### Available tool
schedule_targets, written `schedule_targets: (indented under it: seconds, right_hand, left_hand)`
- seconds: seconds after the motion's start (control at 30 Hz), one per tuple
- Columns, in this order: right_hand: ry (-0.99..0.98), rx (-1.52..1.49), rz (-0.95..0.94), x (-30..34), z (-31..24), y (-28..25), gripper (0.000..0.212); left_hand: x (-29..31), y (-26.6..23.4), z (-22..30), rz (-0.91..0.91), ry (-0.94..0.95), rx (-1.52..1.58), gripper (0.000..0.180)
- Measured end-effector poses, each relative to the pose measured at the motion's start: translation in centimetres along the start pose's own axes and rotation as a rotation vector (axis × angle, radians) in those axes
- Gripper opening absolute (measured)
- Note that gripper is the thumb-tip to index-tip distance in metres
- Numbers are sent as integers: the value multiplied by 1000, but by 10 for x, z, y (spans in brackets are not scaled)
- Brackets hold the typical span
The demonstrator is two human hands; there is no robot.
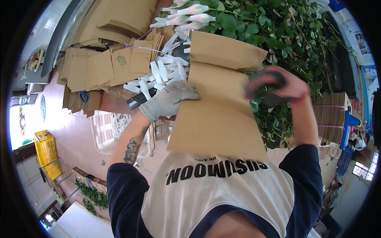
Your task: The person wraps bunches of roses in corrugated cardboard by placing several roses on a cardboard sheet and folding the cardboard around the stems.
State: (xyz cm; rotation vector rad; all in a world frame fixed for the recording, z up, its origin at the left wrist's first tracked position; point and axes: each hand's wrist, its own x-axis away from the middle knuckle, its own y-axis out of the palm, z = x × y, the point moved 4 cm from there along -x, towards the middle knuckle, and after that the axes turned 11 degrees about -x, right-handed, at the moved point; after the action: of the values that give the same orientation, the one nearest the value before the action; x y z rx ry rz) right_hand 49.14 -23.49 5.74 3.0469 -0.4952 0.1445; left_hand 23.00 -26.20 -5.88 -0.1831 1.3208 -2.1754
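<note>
A long brown cardboard sheet (218,119) lies in front of me, its near end against my shirt. At its far end is a ribbed, corrugated cardboard piece (226,49) that curls up. My left hand (172,98), in a grey glove, rests with its fingers stretched over the sheet's left edge. Over the right edge is my right hand (279,85), in a red and black glove and smeared by motion, so its fingers cannot be read. Leafy green stems (285,35) spread beyond and to the right of the sheet. Flower heads in white net sleeves (190,18) lie at the far side.
Loose white sleeves (164,73) are piled left of the sheet, beside a dark flat object (139,100). Stacked cardboard pieces (95,67) and blue-handled scissors (83,96) lie farther left. A white crate (105,135) stands below; tied cardboard (329,119) stands at right.
</note>
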Motion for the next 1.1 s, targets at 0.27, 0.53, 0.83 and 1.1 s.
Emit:
schedule_targets:
  seconds: [0.27, 0.53, 0.83, 1.1]
  right_hand:
    - [208, 1328, -32, -98, 129, 26, 45]
    - [59, 415, 200, -94, 197, 23, 55]
    - [215, 1250, 41, -97, 156, 32, 54]
    - [230, 1206, 57, -95, 162, 29, 56]
  left_hand:
    - [14, -18, 0, -368, -375, 811, 48]
    - [76, -91, -118, 228, -1077, -933, 67]
    - [152, -147, -159, 1, -1545, -894, 78]
    - [160, -136, -162, -33, -1433, -991, 74]
